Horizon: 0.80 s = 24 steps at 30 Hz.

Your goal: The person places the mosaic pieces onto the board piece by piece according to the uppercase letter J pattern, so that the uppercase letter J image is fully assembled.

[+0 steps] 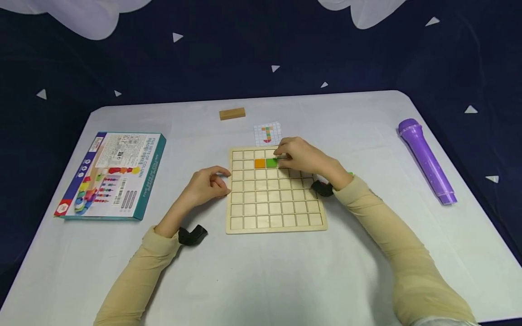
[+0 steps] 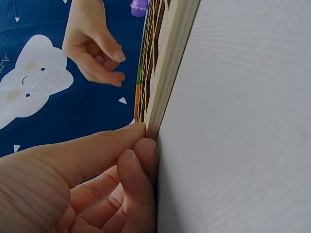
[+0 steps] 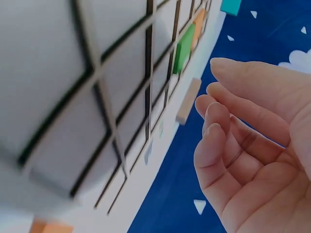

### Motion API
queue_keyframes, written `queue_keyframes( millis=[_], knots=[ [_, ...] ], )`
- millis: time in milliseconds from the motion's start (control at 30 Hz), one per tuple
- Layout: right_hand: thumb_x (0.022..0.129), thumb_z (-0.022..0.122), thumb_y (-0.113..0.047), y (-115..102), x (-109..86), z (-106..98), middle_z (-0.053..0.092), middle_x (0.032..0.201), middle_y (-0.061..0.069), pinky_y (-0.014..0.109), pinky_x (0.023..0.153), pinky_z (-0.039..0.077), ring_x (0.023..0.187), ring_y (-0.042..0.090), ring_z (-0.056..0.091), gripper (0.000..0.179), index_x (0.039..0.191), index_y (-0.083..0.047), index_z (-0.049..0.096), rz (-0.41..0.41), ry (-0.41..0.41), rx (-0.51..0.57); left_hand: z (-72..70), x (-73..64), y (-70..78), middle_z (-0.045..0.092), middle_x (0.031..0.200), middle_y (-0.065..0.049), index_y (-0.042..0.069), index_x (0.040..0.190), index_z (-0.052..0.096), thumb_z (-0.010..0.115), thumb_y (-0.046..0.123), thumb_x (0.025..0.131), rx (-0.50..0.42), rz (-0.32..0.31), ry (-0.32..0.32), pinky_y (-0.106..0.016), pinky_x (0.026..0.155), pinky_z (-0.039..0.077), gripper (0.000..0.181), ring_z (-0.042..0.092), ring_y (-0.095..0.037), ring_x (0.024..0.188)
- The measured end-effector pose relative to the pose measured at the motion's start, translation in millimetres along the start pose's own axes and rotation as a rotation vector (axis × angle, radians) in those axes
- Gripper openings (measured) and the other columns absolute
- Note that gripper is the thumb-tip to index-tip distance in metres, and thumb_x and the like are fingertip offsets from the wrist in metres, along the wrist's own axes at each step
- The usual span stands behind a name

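Observation:
A wooden grid board [image 1: 276,213] lies mid-table. An orange tile [image 1: 259,163] and a green tile [image 1: 271,163] sit side by side in its second row. My right hand [image 1: 282,155] hovers over the board just right of the green tile. Its fingers are loosely curled and empty in the right wrist view [image 3: 218,111], where the green tile [image 3: 183,48] shows too. My left hand [image 1: 222,181] rests against the board's left edge. Thumb and fingertips [image 2: 141,145] touch that edge [image 2: 170,63] in the left wrist view.
A pattern card [image 1: 268,133] lies behind the board, a plain wooden block [image 1: 232,113] farther back. A toy box [image 1: 112,174] sits left, a purple microphone-shaped thing [image 1: 426,160] right. Some coloured pieces [image 1: 350,174] peek out behind my right wrist.

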State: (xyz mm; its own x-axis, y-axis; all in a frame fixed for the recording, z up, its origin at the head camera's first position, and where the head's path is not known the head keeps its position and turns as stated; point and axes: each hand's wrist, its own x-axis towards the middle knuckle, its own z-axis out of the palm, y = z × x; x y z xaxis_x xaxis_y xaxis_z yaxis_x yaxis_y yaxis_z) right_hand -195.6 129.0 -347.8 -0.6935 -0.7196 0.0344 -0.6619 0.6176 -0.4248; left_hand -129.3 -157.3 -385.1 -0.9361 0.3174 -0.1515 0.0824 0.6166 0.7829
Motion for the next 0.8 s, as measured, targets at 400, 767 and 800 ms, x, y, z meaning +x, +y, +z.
queue_keyframes(
  millis=[400,767,800],
  knots=[
    [0.083,0.065,0.0,18.0,-28.9,-16.6,0.067,0.098,0.017,0.028,0.063,0.044,0.068,0.018,0.053,0.021,0.103,0.005,0.069,0.032,0.112,-0.008,-0.8,-0.8,-0.9,0.066,0.078,-0.011,0.004,0.116,0.06,0.073,0.008,0.078,-0.006,-0.007,0.002,-0.025,0.061,0.044,0.041,0.055,-0.011,0.06],
    [0.083,0.067,-0.004,29.9,-52.4,-20.7,0.067,0.095,0.011,0.03,0.065,0.044,0.074,0.019,0.056,0.015,0.096,0.001,0.071,0.103,0.166,-0.044,0.3,-0.2,-0.5,0.066,0.077,-0.011,0.003,0.116,0.059,0.073,0.009,0.078,0.004,0.002,0.003,-0.024,0.06,0.044,0.041,0.054,-0.01,0.059],
    [0.083,0.067,-0.004,31.2,-54.2,-20.5,0.067,0.096,0.011,0.03,0.065,0.044,0.073,0.018,0.055,0.015,0.096,0.0,0.071,0.109,0.169,-0.043,0.5,-0.2,-0.4,0.066,0.077,-0.011,0.003,0.116,0.059,0.073,0.009,0.078,0.003,0.002,0.002,-0.024,0.06,0.044,0.04,0.054,-0.01,0.059]
  ],
)
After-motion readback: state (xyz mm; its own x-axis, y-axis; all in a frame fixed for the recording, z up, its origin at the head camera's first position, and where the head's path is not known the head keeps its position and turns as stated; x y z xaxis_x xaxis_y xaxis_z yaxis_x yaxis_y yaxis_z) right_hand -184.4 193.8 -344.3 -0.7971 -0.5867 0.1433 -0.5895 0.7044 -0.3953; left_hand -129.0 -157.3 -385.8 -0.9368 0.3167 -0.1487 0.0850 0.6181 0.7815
